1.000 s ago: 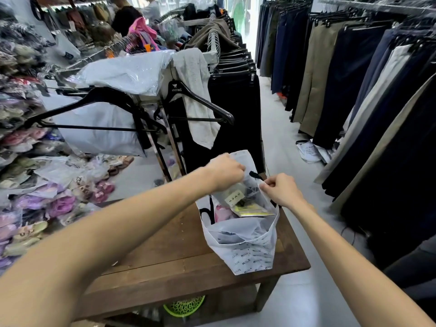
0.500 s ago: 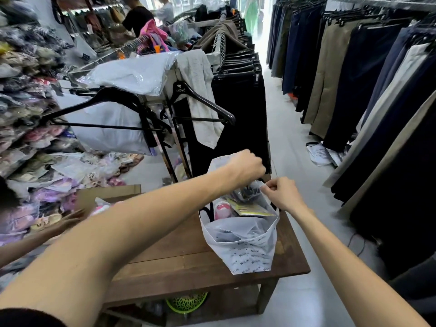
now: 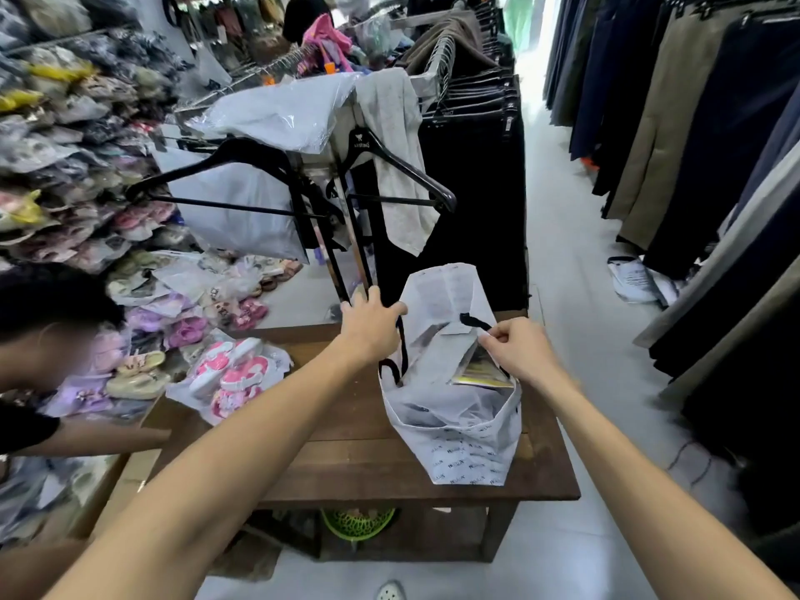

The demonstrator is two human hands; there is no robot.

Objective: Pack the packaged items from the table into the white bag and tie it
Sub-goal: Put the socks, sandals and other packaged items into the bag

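Left hand (image 3: pixel 373 319) has left the white bag's (image 3: pixel 459 443) mouth, fingers spread at ten o'clock; right hand (image 3: pixel 515 349) pinches its black drawstring (image 3: pixel 475 321), so tying begins

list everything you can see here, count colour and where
white printed plastic bag: one, white, standing open on the table's right part
black drawstring: one, black, at the bag's mouth
yellow flat packet: one, yellow, inside the bag
brown wooden table: one, brown, centre
clear pack of pink sandals: one, pink, table's left end
black plastic hangers: two, black, on the rack behind the table
green mesh basket: one, green, under the table
left hand: at the bag's left rim
right hand: pinching the drawstring
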